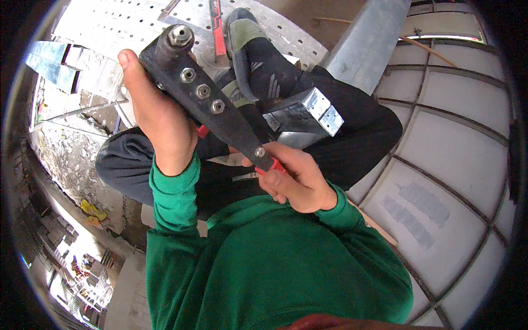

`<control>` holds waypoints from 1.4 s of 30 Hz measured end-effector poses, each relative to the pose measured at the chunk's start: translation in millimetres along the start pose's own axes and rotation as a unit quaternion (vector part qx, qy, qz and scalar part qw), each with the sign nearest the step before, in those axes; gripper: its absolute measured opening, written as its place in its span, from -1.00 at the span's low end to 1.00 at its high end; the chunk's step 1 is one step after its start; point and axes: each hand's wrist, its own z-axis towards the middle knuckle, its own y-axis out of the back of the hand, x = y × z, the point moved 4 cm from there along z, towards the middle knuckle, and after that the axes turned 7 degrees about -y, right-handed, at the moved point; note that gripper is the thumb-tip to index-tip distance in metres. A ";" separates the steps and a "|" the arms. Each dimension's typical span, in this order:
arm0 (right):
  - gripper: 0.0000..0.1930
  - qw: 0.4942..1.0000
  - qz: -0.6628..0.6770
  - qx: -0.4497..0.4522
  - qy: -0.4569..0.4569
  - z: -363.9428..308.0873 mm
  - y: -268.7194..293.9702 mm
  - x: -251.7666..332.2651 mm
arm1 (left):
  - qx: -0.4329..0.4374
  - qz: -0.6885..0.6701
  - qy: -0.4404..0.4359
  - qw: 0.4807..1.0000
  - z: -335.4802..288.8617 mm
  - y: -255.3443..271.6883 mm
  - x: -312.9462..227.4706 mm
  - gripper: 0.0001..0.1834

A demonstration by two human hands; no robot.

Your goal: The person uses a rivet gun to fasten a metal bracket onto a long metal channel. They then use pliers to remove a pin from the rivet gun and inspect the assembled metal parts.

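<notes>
A black hand riveter (231,118) lies slantwise before me, its nose end up and to the left. Several spare nosepieces are set in a row along its body. My left hand (159,118) is closed about the head end, thumb stretched along the side and the other fingers hidden behind the tool. Lower down, my right hand (297,179) wraps round the red grip (272,166). Just beyond the right hand, a shiny bent sheet-metal piece (324,113) with small holes rests by my crossed legs.
A perforated metal sheet (132,19) spreads at the far side, with a red bar-shaped tool (218,30) on it. A long grey metal duct-like piece (366,47) stands at far right. White framed panels (451,143) line the right. Something yellow (92,212) lies on the left.
</notes>
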 end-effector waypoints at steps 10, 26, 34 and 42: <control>-0.62 0.997 -0.039 -0.045 0.055 -3.4 -4.1 -5.9 | 0.082 -0.053 0.064 0.993 -0.2 3.7 22.1 -0.26; -0.54 0.590 0.661 0.432 -0.168 4.3 -35.9 2.0 | 0.175 -0.158 0.097 0.967 -22.9 39.5 36.9 -0.30; -0.63 0.471 0.775 0.408 -0.106 12.5 -49.1 8.8 | 0.325 -0.197 0.151 0.912 -34.6 -0.6 43.1 -0.27; -0.59 0.461 0.770 0.435 -0.075 10.9 -42.9 2.2 | 0.323 -0.199 0.175 0.908 -42.1 -10.4 51.4 -0.24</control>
